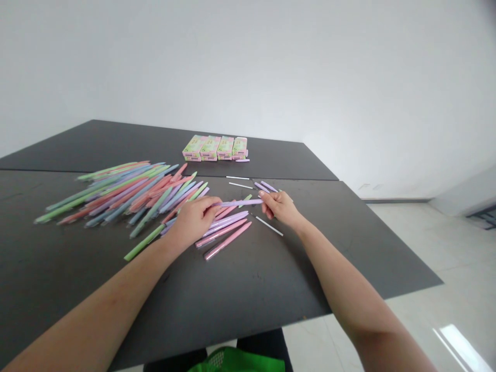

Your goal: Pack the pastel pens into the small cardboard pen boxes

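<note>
Between my two hands a purple pen (241, 202) is held level above the dark table. My left hand (196, 217) is closed around its left end, while the fingers of my right hand (279, 207) pinch its right end. Below my left hand lie several pink pens (228, 240) and purple ones, side by side. A thin white refill (268, 226) rests on the table under my right hand. Two more thin white refills (241, 185) lie beyond the hands, beside short purple pieces (268, 186) partly hidden by my right hand.
A large loose pile of green, red, blue and purple pens (127, 191) spreads over the left of the table (217, 305). Several small pink-and-green boxes (210, 148) stand in a row near the back, with a small purple piece (242, 160) in front. A white wall (248, 67) rises behind.
</note>
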`<state>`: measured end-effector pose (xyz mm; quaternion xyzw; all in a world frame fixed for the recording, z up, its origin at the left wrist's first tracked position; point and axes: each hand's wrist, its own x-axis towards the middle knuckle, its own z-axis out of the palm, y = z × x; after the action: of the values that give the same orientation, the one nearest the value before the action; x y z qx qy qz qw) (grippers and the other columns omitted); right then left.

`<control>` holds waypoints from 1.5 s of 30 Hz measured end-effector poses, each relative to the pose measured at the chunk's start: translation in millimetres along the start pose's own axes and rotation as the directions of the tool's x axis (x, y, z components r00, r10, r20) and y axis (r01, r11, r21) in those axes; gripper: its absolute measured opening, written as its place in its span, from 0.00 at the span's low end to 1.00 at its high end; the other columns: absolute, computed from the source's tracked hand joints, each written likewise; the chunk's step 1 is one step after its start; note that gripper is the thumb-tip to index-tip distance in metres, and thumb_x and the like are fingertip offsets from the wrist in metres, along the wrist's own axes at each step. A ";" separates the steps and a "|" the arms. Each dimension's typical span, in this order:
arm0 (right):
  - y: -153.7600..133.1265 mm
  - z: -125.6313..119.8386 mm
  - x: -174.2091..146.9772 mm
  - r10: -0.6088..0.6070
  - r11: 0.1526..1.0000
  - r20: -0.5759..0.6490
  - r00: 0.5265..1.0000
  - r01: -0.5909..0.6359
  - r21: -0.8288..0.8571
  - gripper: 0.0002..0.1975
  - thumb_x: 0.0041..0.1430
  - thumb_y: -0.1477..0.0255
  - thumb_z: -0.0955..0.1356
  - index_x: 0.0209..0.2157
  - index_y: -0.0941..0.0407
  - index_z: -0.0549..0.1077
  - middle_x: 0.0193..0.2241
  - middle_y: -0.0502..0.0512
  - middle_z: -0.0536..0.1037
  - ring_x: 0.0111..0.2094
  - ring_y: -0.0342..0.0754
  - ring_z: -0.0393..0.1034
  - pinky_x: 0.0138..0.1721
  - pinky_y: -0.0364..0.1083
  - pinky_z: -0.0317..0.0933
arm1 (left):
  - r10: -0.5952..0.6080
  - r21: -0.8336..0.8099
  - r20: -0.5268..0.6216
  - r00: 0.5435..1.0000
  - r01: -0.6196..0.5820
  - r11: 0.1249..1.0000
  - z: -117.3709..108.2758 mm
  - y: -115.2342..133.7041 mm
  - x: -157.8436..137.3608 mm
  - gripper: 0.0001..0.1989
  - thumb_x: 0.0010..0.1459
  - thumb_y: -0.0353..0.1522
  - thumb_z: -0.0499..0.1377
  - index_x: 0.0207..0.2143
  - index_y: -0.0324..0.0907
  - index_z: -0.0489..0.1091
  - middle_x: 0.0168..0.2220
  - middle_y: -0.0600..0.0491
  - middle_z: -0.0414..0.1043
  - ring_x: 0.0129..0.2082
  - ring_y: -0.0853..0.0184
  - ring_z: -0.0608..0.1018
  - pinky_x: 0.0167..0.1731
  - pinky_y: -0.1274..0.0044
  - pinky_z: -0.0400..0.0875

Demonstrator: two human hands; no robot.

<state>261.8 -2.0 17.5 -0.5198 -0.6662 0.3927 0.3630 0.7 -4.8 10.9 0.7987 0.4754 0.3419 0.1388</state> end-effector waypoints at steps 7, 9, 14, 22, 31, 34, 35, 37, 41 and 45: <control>-2.7 -5.2 -0.7 -0.103 0.984 0.023 0.994 0.098 0.148 0.22 0.52 0.52 0.70 0.38 0.56 0.72 0.25 0.51 0.77 0.25 0.43 0.70 0.26 0.41 0.61 | -0.033 -0.027 0.004 0.999 0.033 0.999 -0.4 -1.2 0.8 0.13 0.59 0.37 0.53 0.39 0.43 0.75 0.25 0.55 0.76 0.28 0.66 0.77 0.35 0.77 0.70; -1.7 -7.1 -0.4 -0.159 0.977 0.003 0.987 0.157 0.143 0.21 0.48 0.58 0.74 0.40 0.55 0.71 0.27 0.50 0.77 0.28 0.44 0.71 0.30 0.42 0.63 | -0.038 -0.033 0.005 0.999 0.038 0.999 -0.4 -1.9 0.8 0.13 0.59 0.37 0.53 0.39 0.43 0.75 0.25 0.55 0.76 0.28 0.66 0.77 0.34 0.77 0.71; 3.6 -10.0 1.8 -0.163 0.981 -0.011 0.987 0.163 0.108 0.17 0.52 0.58 0.72 0.36 0.57 0.74 0.26 0.52 0.78 0.26 0.44 0.70 0.27 0.43 0.61 | -0.035 -0.016 0.012 0.999 0.035 0.999 0.0 -2.3 0.1 0.13 0.59 0.36 0.53 0.39 0.44 0.76 0.25 0.55 0.76 0.28 0.66 0.77 0.35 0.77 0.70; 3.8 -3.7 1.0 -0.050 0.996 0.019 0.999 0.048 0.077 0.25 0.57 0.49 0.66 0.24 0.58 0.72 0.16 0.51 0.74 0.17 0.40 0.64 0.22 0.40 0.58 | -0.002 0.004 0.020 1.000 0.002 1.000 0.1 -1.3 0.0 0.13 0.59 0.35 0.52 0.39 0.42 0.75 0.29 0.54 0.77 0.29 0.67 0.76 0.38 0.77 0.69; 2.2 -2.2 1.3 -0.044 0.990 0.053 0.998 0.037 0.134 0.27 0.58 0.47 0.64 0.29 0.59 0.74 0.19 0.52 0.76 0.19 0.41 0.68 0.22 0.40 0.60 | -0.012 0.005 0.025 1.000 0.012 1.000 -1.4 1.6 0.3 0.13 0.60 0.36 0.52 0.39 0.43 0.75 0.29 0.54 0.78 0.31 0.66 0.77 0.39 0.76 0.69; 2.8 -1.8 2.0 -0.105 0.982 0.037 0.994 0.098 0.163 0.21 0.50 0.56 0.72 0.39 0.58 0.73 0.25 0.51 0.77 0.24 0.42 0.71 0.24 0.40 0.61 | -0.043 0.019 0.031 0.999 0.042 0.999 -0.8 0.8 0.6 0.15 0.60 0.37 0.51 0.40 0.42 0.75 0.32 0.52 0.78 0.32 0.66 0.77 0.40 0.76 0.70; 3.3 -1.4 2.2 -0.115 0.983 0.032 0.993 0.109 0.150 0.20 0.49 0.58 0.73 0.39 0.58 0.73 0.25 0.50 0.77 0.24 0.42 0.70 0.24 0.40 0.60 | -0.049 0.025 0.037 0.998 0.048 0.999 -0.7 0.5 0.7 0.15 0.60 0.37 0.51 0.40 0.41 0.75 0.32 0.52 0.78 0.32 0.66 0.77 0.40 0.76 0.70; 4.8 -1.3 2.8 -0.121 0.987 0.033 0.992 0.116 0.107 0.16 0.50 0.61 0.73 0.36 0.58 0.75 0.23 0.50 0.75 0.23 0.42 0.68 0.24 0.40 0.59 | -0.047 0.038 0.055 0.997 0.045 0.998 -0.7 -0.2 1.1 0.16 0.60 0.37 0.51 0.40 0.41 0.75 0.32 0.52 0.79 0.32 0.65 0.77 0.41 0.75 0.69; 10.0 -8.3 5.1 -0.063 0.996 0.050 0.997 0.059 0.066 0.15 0.53 0.60 0.70 0.33 0.59 0.75 0.23 0.52 0.76 0.23 0.42 0.67 0.25 0.41 0.59 | -0.062 0.063 0.070 0.996 0.058 0.996 -0.4 -2.8 2.2 0.15 0.60 0.37 0.51 0.40 0.42 0.75 0.32 0.52 0.79 0.32 0.64 0.77 0.40 0.75 0.69; 19.0 -23.0 9.6 0.014 0.996 -0.020 1.000 -0.015 -0.086 0.16 0.54 0.59 0.68 0.31 0.59 0.76 0.23 0.51 0.75 0.23 0.42 0.66 0.25 0.41 0.57 | -0.101 0.084 0.052 0.994 0.096 0.992 1.0 -7.0 3.2 0.15 0.60 0.37 0.51 0.40 0.42 0.75 0.32 0.51 0.79 0.33 0.63 0.78 0.40 0.74 0.69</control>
<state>288.2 13.6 10.9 -0.5436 -0.6751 0.3613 0.3439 -2.3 1.6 7.8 0.7884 0.5238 0.2925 0.1361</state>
